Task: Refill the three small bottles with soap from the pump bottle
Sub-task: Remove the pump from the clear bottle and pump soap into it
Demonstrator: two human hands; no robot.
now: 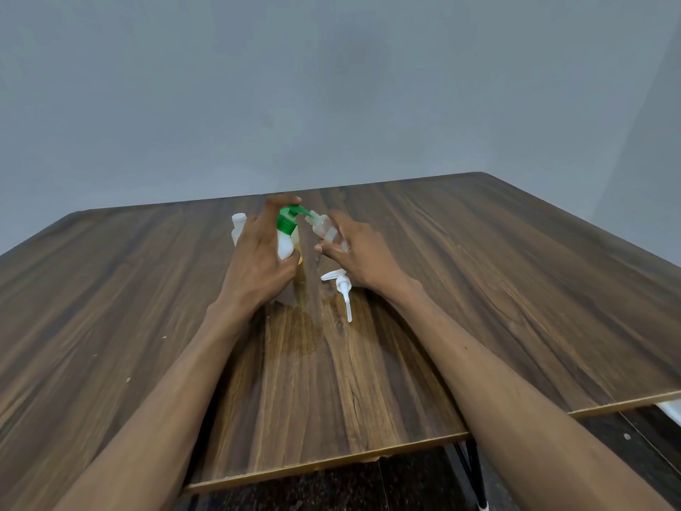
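The pump bottle (286, 245) is white with a green pump head and stands mid-table. My left hand (258, 260) grips its body, with a finger on top of the pump. My right hand (353, 252) holds a small clear bottle (326, 228) tilted, its open neck at the green nozzle tip. A second small white bottle (238, 226) stands uncapped just left of my left hand, partly hidden by it. A third small bottle is not visible.
A loose white pump cap with its tube (342, 289) lies on the wooden table (479, 289) below my right hand. A wet-looking patch marks the wood in front of the pump bottle. A grey wall stands behind; the table's front edge is near me.
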